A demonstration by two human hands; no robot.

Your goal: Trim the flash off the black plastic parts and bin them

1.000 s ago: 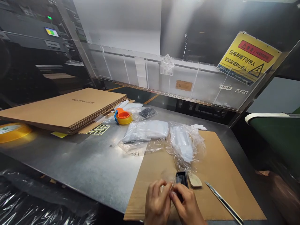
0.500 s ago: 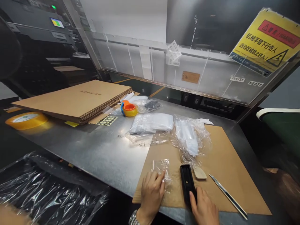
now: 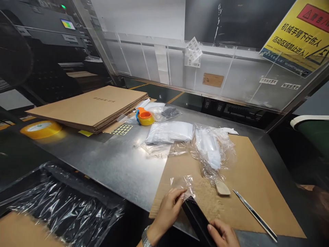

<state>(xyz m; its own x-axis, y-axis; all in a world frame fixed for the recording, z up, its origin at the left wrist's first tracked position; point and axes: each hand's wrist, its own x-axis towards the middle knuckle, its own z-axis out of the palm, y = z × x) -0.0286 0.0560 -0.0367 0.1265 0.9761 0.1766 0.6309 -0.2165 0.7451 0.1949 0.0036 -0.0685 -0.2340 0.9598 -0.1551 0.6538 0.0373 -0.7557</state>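
A long, narrow black piece (image 3: 197, 219) slants across the near edge of the cardboard (image 3: 246, 178), its far end at a small clear plastic bag (image 3: 188, 183) (crinkled, shiny; whether the piece is inside is unclear).

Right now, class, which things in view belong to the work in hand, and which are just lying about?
Seemingly in use:
long black piece, held by the right hand;
clear plastic film, at the left hand;
cardboard sheet under the film.

Apparently lying about:
slim cutter knife;
yellow tape roll;
orange tape dispenser;
sticker sheet;
cardboard stack.
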